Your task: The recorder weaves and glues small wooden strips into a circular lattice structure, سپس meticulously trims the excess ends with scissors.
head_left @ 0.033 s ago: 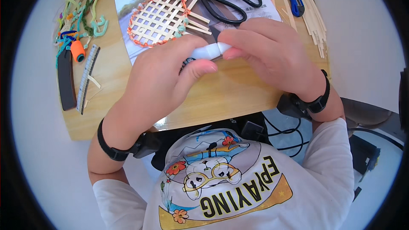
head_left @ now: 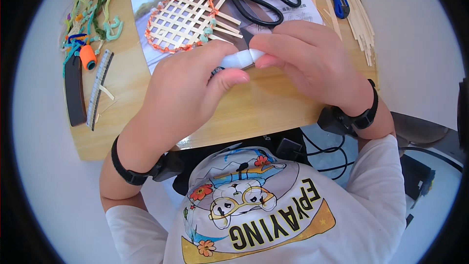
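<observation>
the small white, smooth, tube-like plastic piece (head_left: 238,59) lay pinched between both hands, just above the near half of the pale wooden tabletop (head_left: 273,110). its long axis ran roughly left to right across the person's body, tilted slightly upward toward the right. the left hand (head_left: 188,90) was closed on its left end, thumb underneath and fingers curled over the top; the right hand (head_left: 310,61) was closed on its right end, fingertips meeting the left hand's almost in the middle. neither hand was nearer: each held one end, so only a short white stretch showed between them. a dark bit showed under the left fingers, too hidden to tell. just beyond the hands lay a flat woven lattice of pale bamboo strips with an orange-wrapped edge (head_left: 183,19), and black-handled scissors (head_left: 264,0) beside it.
</observation>
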{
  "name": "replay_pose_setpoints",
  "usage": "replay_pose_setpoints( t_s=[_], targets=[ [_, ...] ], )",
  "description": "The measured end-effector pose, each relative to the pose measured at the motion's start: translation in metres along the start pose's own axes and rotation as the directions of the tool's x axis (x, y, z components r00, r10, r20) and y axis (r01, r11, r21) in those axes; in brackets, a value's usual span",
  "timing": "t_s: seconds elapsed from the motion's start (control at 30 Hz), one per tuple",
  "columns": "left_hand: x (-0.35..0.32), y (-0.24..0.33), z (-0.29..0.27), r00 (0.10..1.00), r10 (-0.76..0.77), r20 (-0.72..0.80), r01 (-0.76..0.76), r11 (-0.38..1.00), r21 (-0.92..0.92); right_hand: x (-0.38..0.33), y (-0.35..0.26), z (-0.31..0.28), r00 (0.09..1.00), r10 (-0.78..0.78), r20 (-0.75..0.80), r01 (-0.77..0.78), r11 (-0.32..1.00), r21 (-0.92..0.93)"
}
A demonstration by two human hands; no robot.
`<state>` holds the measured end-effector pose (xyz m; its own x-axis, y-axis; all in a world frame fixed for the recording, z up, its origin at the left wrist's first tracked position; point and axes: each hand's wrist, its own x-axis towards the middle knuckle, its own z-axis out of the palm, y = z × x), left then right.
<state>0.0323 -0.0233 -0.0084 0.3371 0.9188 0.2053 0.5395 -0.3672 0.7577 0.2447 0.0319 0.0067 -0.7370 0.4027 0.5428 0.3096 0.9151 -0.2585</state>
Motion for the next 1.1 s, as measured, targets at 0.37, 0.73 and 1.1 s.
replay_pose_setpoints(
  t_s=[0.37, 0.73, 1.1],
  targets=[
    [0.003, 0.001, -0.008, 0.999, -0.001, 0.052, -0.009, 0.982, 0.186, 0.009, -0.006, 0.007, 0.938, 0.312, 0.151, -0.343, 0.898, 0.276],
    [-0.044, -0.045, -0.121, 0.732, -0.272, -0.625, 0.286, 0.955, -0.081, -0.003, 0.016, 0.001, 0.83, 0.536, 0.153, -0.539, 0.702, 0.466],
    [-0.099, -0.141, -0.216, 0.468, -0.401, -0.787, 0.842, 0.474, 0.259, 0.004, 0.007, 0.006, 0.835, 0.482, 0.265, -0.55, 0.709, 0.442]
  ],
)
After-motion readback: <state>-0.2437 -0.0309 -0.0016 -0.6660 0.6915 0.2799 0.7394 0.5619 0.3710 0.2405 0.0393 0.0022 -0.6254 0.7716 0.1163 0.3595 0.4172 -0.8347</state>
